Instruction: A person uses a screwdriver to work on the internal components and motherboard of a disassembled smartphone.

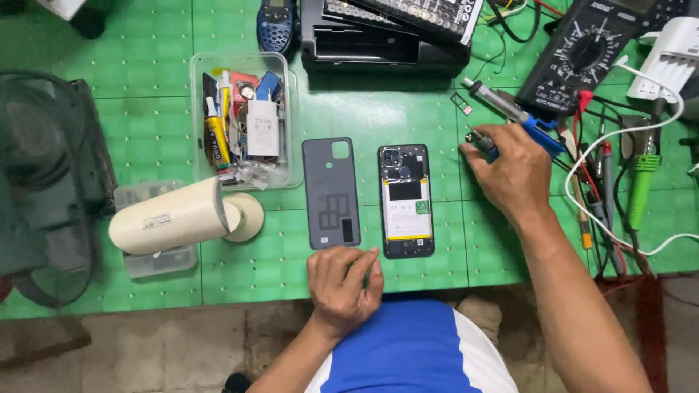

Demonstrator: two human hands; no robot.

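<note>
An opened smartphone (405, 200) lies face down on the green mat (437, 255), its battery and board exposed. Its grey back cover (331, 193) lies just to the left of it. My left hand (344, 284) rests at the mat's near edge, below the cover, fingers curled with nothing in them. My right hand (510, 173) is to the right of the phone, fingers closed on a small blue-handled screwdriver (486, 143). A second tool with a blue grip and metal shaft (510, 110) lies just above that hand.
A clear plastic tub (244, 120) of glue tubes and small parts stands left of the cover. A cream lamp (175, 217) lies at left. A multimeter (582, 54), a black device (386, 36), white cables (619, 138) and hand tools crowd the right and back.
</note>
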